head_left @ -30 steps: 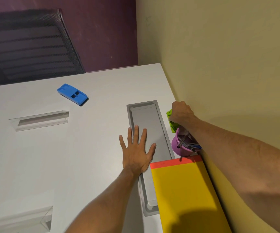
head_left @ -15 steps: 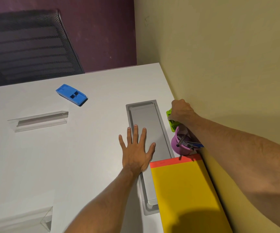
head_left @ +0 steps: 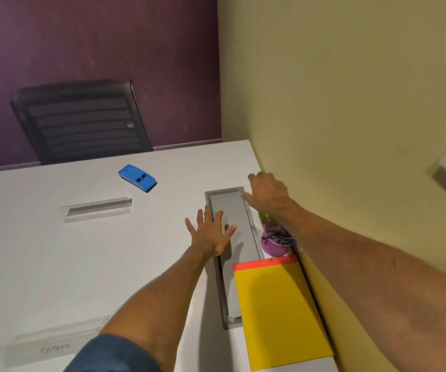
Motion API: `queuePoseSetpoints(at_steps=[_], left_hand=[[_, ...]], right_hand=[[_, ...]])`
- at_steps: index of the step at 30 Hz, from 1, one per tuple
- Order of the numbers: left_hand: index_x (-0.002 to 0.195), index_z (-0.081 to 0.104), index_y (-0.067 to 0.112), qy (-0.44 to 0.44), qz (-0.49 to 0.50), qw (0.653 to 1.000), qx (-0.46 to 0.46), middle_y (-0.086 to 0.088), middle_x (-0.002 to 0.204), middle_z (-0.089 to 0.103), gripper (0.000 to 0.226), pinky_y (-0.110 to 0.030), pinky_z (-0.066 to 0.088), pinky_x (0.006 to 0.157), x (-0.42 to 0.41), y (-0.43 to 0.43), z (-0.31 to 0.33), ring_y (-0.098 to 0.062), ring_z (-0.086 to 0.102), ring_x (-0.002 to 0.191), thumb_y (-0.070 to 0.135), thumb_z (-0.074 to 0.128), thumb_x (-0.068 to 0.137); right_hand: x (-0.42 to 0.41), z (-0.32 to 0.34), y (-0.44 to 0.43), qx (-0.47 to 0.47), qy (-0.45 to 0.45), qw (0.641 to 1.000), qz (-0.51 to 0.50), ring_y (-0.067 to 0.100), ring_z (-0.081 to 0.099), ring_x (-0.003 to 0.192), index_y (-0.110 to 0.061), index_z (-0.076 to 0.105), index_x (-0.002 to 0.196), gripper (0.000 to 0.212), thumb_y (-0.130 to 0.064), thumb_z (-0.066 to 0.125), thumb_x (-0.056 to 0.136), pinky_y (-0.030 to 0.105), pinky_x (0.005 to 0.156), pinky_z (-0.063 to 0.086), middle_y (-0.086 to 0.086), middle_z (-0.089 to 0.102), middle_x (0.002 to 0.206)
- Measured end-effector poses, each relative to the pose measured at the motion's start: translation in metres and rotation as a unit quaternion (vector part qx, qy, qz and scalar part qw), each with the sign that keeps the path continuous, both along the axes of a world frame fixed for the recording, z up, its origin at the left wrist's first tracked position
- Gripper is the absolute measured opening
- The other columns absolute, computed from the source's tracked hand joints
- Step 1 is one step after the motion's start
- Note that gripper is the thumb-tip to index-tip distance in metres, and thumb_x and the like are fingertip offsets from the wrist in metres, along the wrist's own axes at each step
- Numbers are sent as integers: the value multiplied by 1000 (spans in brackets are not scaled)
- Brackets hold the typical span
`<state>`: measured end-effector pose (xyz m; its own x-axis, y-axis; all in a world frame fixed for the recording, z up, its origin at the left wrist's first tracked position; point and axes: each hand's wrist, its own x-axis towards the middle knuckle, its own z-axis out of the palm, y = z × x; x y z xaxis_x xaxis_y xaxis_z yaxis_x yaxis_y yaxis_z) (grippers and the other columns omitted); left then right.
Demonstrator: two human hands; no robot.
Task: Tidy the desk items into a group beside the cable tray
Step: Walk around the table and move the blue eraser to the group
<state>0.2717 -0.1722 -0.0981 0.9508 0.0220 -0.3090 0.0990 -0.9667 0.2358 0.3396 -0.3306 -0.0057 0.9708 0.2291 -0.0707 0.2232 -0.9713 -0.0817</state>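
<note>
- Both forearms reach forward; the left hand lies palm down and the right hand, blurred, hovers by the far right corner of the cable tray
- The white desk sits in a corner between a purple wall and a yellow wall
- A green thing, a purple cup and a yellow pad line the tray's right side, while a blue block lies well apart
- The left fingers are spread flat, touching the desk and the tray rim; the right fingers are loosely bent and hold nothing

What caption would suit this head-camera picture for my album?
Left hand spread at the cable tray, right hand beyond the purple pen cup and yellow notepad; blue item lies apart.
</note>
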Motion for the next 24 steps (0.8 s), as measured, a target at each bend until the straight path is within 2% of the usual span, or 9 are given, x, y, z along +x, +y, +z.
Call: queuePoseSetpoints(at_steps=[4,8,14,19,24], left_hand=[[153,13,23,-47,-20,998,45,-9,163,-1,70,-61,-9,114,-32,15,46,-30,-5,149,62,15,96],[154,13,22,-67,-26,992,100,-8,163,0,68,-61,-8,114,-72,28,80,-29,-3,150,60,14,97],[154,8,25,-91,18,986,141,-7,163,0,68,-62,-9,113,-125,56,111,-29,-2,150,61,13,96],[153,12,25,-119,60,980,150,-7,163,3,67,-62,-10,112,-163,84,130,-29,1,150,61,14,96],[153,12,27,-120,95,969,193,-7,163,4,68,-63,-13,111,-212,128,146,-29,2,150,63,12,95]], right_hand=[[-43,3,12,28,-13,999,12,29,43,128,-12,37,141,62,-53,43,95,41,103,39,13,46,140],[-88,11,32,41,-12,999,30,30,26,143,-15,26,149,66,-54,38,97,45,115,26,12,26,156],[-132,37,60,62,-36,995,75,30,21,146,-13,24,150,62,-48,36,99,47,117,19,10,26,157],[-158,60,95,54,-2,992,116,29,9,150,-14,11,154,69,-52,29,100,48,120,11,7,11,162],[-195,66,140,65,11,985,157,30,9,150,-16,11,154,71,-56,29,98,50,120,10,7,10,163]])
